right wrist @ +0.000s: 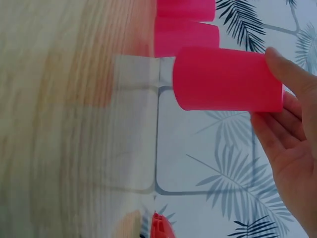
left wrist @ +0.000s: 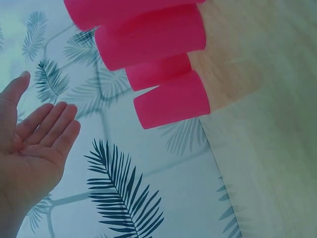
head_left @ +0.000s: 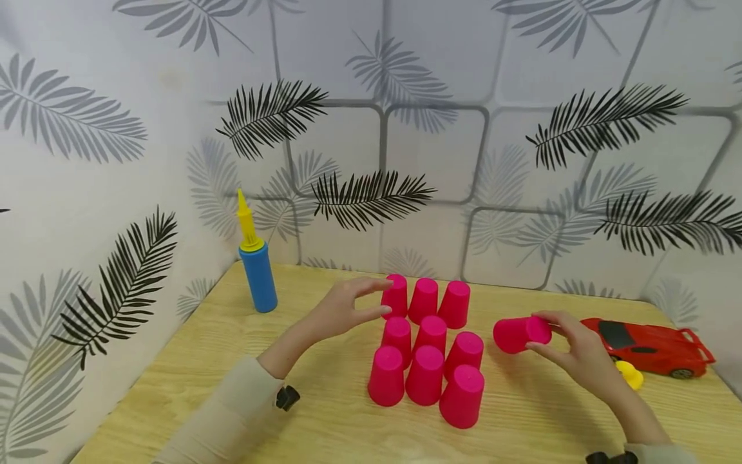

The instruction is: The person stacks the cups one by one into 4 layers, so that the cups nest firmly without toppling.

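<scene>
Several pink plastic cups stand upside down in three rows, with a back-row cup and a front-row cup among them. To their right, my right hand pinches another pink cup near its closed end between thumb and fingers. In the head view this cup lies tilted on its side, its mouth end toward the left. My left hand hovers at the left of the rows, thumb and fingers spread. Its fingertips overlap the back left cup in the head view, while the left wrist view shows the palm holding nothing.
A red toy car and a small yellow rubber duck sit at the right, beside my right hand. At the back left stands a blue and yellow hand pump. A leaf-patterned wall covering rises behind the wooden table.
</scene>
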`<action>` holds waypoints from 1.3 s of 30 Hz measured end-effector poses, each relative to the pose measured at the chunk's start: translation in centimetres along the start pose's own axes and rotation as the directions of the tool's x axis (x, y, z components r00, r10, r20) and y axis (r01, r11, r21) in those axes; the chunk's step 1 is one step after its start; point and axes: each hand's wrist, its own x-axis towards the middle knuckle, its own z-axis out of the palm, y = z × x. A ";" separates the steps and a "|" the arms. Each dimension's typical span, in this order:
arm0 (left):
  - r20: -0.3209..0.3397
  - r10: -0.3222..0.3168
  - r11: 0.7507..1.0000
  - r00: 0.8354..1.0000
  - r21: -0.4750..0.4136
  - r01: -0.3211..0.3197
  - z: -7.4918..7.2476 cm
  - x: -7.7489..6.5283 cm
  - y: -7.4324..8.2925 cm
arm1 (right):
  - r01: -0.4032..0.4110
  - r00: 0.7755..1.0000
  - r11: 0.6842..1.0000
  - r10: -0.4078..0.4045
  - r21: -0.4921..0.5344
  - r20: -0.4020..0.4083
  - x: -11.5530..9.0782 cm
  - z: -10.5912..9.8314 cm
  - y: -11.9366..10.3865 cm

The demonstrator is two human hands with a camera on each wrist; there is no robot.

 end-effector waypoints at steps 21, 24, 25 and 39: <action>0.230 -0.026 0.997 0.973 0.081 0.007 1.9 -4.9 1.2 | 0.016 0.998 1.000 -0.017 0.023 0.060 4.6 5.1 3.0; 0.237 -0.055 0.996 0.970 0.086 0.035 2.1 -4.9 1.0 | -0.021 0.997 0.999 0.018 0.037 0.080 4.9 5.5 3.1; 0.238 -0.061 0.996 0.969 0.084 0.042 2.2 -4.8 1.0 | -0.040 0.995 0.998 0.036 0.044 0.088 4.9 5.5 3.1; 0.224 -0.068 0.997 0.972 0.058 0.056 3.2 -4.8 0.2 | -0.076 0.985 0.997 0.072 0.017 0.158 6.5 6.6 4.0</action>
